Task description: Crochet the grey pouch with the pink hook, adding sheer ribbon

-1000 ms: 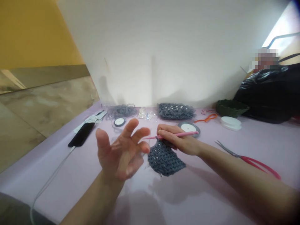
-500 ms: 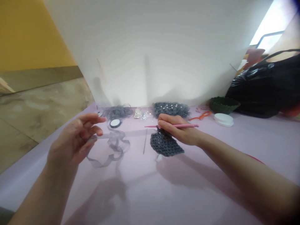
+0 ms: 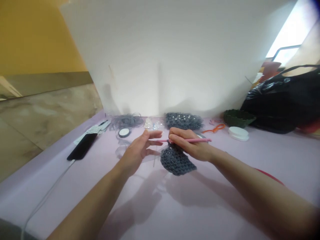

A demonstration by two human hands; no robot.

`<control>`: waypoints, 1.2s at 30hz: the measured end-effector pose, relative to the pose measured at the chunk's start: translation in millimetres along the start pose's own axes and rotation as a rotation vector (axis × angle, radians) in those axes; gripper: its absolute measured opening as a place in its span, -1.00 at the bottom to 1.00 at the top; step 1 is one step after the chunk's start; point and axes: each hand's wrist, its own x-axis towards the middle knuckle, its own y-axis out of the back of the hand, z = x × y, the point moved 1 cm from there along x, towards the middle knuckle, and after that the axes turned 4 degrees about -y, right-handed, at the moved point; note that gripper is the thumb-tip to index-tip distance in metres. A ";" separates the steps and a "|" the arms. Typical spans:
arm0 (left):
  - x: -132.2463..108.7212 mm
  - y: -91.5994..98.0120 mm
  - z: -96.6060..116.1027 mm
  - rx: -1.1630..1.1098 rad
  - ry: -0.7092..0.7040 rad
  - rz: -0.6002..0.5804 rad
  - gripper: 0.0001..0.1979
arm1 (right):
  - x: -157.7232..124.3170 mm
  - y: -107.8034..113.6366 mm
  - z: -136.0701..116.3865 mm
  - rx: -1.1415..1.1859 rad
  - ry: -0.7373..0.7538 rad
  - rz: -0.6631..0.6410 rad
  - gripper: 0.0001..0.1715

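Pinching a pink crochet hook [image 3: 190, 140] in the right hand [image 3: 192, 146] over gray crochet [image 3: 175, 160] — keeping the left hand [image 3: 140, 151] open, just off at 9 o'clock.

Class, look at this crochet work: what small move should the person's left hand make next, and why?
Probably the left hand should pinch the top edge of the grey crocheted piece to steady it. That hand is open beside the piece and seems not to grip it, the piece lies loose on the lilac surface, and the right hand has the pink crochet hook at that edge.
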 end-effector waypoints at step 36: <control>-10.8 18.7 13.4 1.052 -0.631 0.337 -0.69 | 3.1 -9.4 1.2 0.034 0.063 -0.001 -0.60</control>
